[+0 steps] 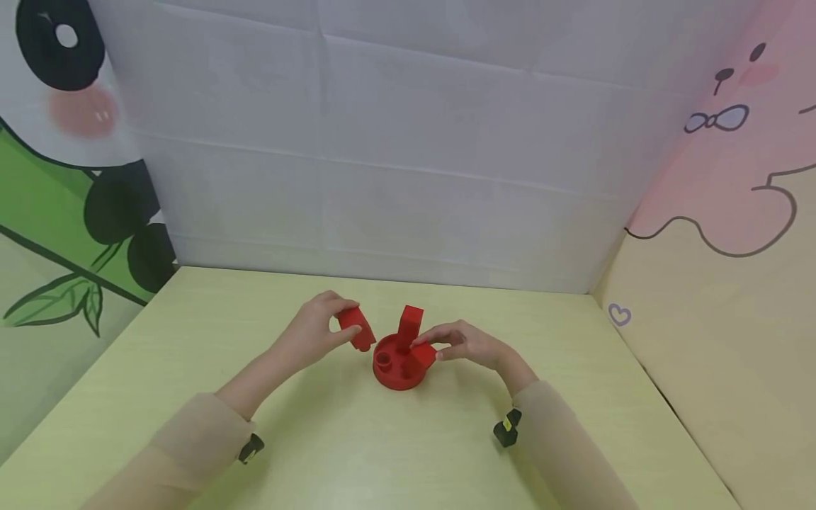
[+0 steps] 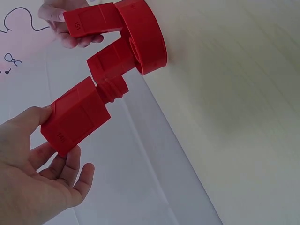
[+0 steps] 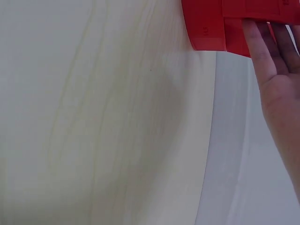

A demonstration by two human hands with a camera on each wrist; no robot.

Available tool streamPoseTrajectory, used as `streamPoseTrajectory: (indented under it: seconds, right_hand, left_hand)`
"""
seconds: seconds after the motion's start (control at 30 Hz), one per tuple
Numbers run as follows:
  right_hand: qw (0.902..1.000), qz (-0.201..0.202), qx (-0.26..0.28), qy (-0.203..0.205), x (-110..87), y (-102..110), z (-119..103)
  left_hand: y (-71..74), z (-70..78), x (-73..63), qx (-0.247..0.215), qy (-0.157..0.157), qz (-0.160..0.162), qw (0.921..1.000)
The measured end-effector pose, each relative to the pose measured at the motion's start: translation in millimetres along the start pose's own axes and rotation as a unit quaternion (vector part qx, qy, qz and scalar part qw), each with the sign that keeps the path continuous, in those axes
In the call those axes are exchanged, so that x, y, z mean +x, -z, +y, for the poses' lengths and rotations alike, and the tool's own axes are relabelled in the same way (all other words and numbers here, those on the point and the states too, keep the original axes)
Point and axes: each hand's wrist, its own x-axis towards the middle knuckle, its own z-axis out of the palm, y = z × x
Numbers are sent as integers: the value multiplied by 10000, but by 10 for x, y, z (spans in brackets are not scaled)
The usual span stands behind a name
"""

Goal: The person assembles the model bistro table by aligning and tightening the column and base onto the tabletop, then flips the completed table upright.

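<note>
My left hand [image 1: 312, 331] pinches a red block [image 2: 77, 116] with a threaded end, held tilted in the air just left of a round red base [image 1: 399, 384]. In the left wrist view, thumb and fingers grip its wide end, and the thread points toward the base. My right hand [image 1: 470, 343] holds a second red block [image 1: 423, 356] between thumb and fingers, leaning outward at the base's right side. A third red block [image 1: 411, 326] stands upright at the back of the base. An open round socket [image 1: 383, 360] shows at its left.
The base sits on a pale wood-grain table [image 1: 357, 453]. Behind it rises a white creased sheet [image 1: 408, 177]. Panels with cartoon drawings stand at the left [image 1: 44, 191] and right [image 1: 720, 283]. Small black devices [image 1: 507, 428] are strapped at both wrists.
</note>
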Motion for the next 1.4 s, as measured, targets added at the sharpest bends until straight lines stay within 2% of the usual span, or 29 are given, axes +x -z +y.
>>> streamPoseTrajectory:
  seconds: [0.13, 0.27, 0.37, 0.5, 0.63, 0.9, 1.07, 1.23, 1.4]
  right_hand:
    - [9974, 484, -443, -295, -8, -129, -127]
    - [9855, 1143, -1095, -619, -58, -329, -441]
    - [9702, 1713, -1542, -749, -64, -426, -439]
    - [9497, 2369, -1810, -963, -46, -515, -287]
    - [9410, 2724, -1744, -994, -79, -585, -313]
    - [9348, 2999, -1717, -819, -118, -580, -299]
    - [9352, 3065, -1634, -690, -123, -531, -238]
    - [9391, 2938, -1664, -644, -126, -480, -199]
    - [9450, 2731, -1686, -632, -142, -416, -199]
  left_hand:
    - [-51, 78, 7, -40, -93, 17, 9999]
    - [-110, 126, 20, -67, -157, -44, 9998]
    - [-166, 148, 32, -53, -234, -132, 9996]
    - [-246, 161, 47, 11, -372, -175, 9992]
    - [-312, 162, 59, 79, -441, -211, 9988]
    - [-391, 163, 67, 48, -350, -359, 9987]
    - [-458, 162, 88, -19, -333, -451, 9984]
    - [-538, 137, 96, -96, -152, -657, 9977]
    - [-589, 104, 92, -202, -152, -638, 9976]
